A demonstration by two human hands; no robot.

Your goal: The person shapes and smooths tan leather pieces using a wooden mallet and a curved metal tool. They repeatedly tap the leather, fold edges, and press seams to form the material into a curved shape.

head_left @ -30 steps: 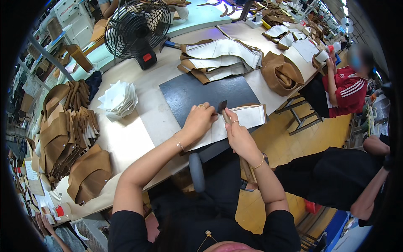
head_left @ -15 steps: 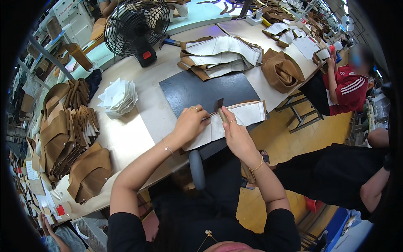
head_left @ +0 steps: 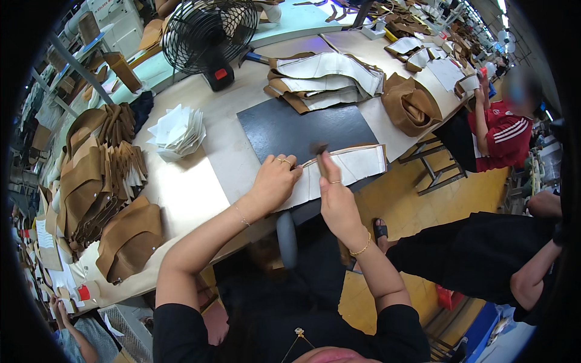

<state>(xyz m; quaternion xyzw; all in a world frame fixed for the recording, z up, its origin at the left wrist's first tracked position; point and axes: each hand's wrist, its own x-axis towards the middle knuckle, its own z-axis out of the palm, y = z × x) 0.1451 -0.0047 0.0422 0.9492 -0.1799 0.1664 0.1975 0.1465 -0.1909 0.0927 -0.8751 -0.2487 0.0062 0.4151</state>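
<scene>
A long brown leather piece with a white lining (head_left: pixel 348 169) lies along the near edge of a dark work board (head_left: pixel 302 130). My left hand (head_left: pixel 276 183) is closed at its upper edge, fingertips pinching the brown rim down. My right hand (head_left: pixel 341 206) is wrapped round the wooden handle of a hammer (head_left: pixel 322 155). The hammer's head, slightly blurred, is just above the strip's edge, right of my left fingers. The lower handle runs under my right wrist. Part of the strip is hidden behind my hands.
Brown leather pieces are stacked at left (head_left: pixel 91 187), beside white sheets (head_left: pixel 178 133). A black fan (head_left: pixel 212 36), lined leather pieces (head_left: pixel 327 78) and a rolled brown piece (head_left: pixel 411 104) are beyond the board. A person in red (head_left: pixel 505 133) sits at right; another stands nearer (head_left: pixel 460 260).
The hammer has lifted slightly and its head is blurred now. My right hand has tilted with it. My left hand stays at the strip's edge; the whole view has shifted a little.
</scene>
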